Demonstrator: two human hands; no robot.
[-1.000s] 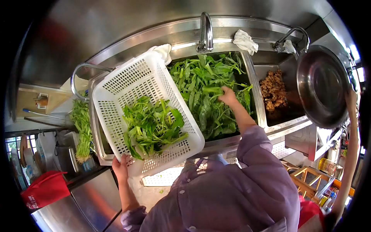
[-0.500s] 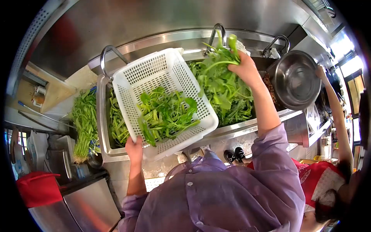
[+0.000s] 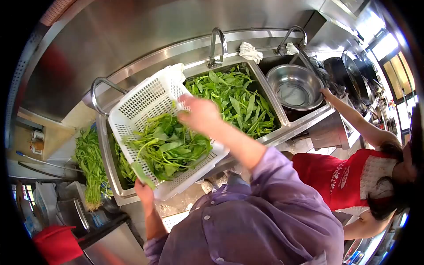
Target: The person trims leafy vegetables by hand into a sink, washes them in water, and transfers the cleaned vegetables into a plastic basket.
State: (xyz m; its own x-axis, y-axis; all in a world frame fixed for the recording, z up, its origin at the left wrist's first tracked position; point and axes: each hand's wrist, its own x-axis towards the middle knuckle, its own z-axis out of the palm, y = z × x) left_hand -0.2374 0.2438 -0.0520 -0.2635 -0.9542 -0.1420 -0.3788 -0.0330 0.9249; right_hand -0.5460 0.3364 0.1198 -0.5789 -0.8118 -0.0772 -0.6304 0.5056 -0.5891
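A white plastic basket (image 3: 143, 104) lies tilted over the left sink, with leafy greens (image 3: 170, 145) piled in it. My left hand (image 3: 144, 192) grips the basket's near left rim. Blurred by motion, my right hand (image 3: 198, 114) is above the basket's right side, over the greens; its fingers are smeared and whether they hold anything does not show. More greens (image 3: 236, 101) fill the middle sink beside the basket. Some leaves also show in the left sink under the basket.
A co-worker in a red apron (image 3: 329, 179) holds a steel bowl (image 3: 295, 87) over the right sink. Taps (image 3: 217, 48) and a white cloth (image 3: 250, 52) line the back edge. Bundled greens (image 3: 90, 163) stand left of the sinks. Dark pans (image 3: 349, 73) are at the far right.
My right hand has moved left from the middle sink to over the basket, where the pile of greens is larger. The co-worker's steel bowl has moved over the right sink.
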